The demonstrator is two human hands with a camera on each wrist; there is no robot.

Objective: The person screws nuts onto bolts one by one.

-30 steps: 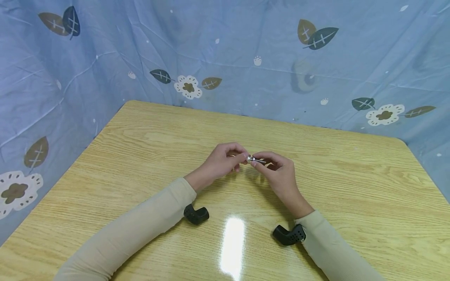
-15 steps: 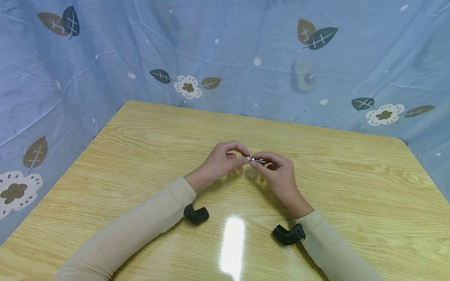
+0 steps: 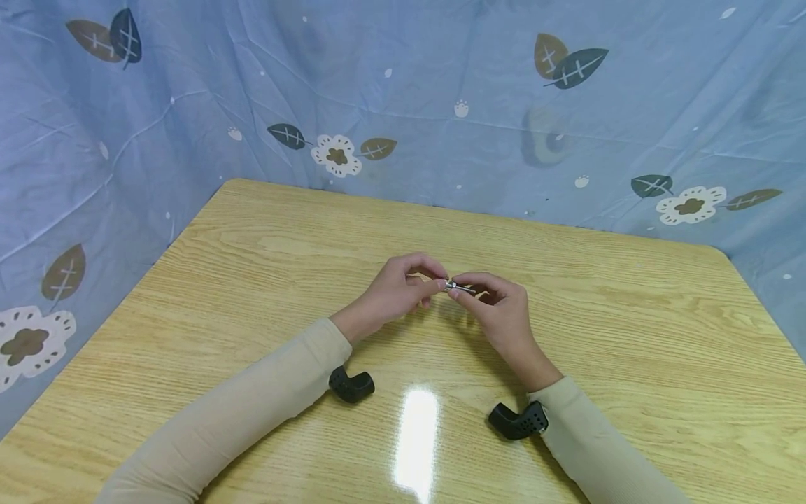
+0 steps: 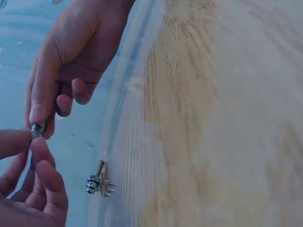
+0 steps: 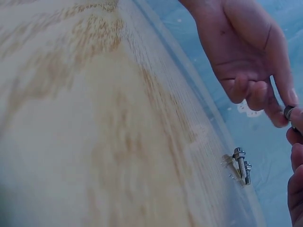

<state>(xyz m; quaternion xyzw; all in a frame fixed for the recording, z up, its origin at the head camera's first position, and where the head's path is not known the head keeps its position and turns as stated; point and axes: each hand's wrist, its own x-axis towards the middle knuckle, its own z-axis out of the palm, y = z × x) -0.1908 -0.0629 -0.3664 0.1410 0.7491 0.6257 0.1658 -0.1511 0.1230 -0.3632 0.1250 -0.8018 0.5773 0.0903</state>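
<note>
Both hands meet over the middle of the table around one small silvery bolt (image 3: 451,285) with a nut-like collar. My left hand (image 3: 390,294) pinches its thick end between thumb and index finger. My right hand (image 3: 506,315) pinches it from the other side, the thin shank pointing toward the right palm. Seen from the left wrist, the bolt's collar (image 4: 38,127) shows between the two sets of fingertips, which cover most of it. Two similar bolts (image 5: 242,165) lie close together on the table beyond the hands; the hands hide them in the head view.
The wooden table (image 3: 283,259) has a shiny surface that mirrors the bolts and a bright light patch (image 3: 415,441). A blue patterned cloth (image 3: 428,119) hangs behind its far and left edges. Black wrist mounts (image 3: 351,386) stick out from both sleeves.
The left thumb and index finger have shifted slightly on the bolt's thick end, the index finger straightening a little. The right hand stays almost still with its grip on the bolt.
</note>
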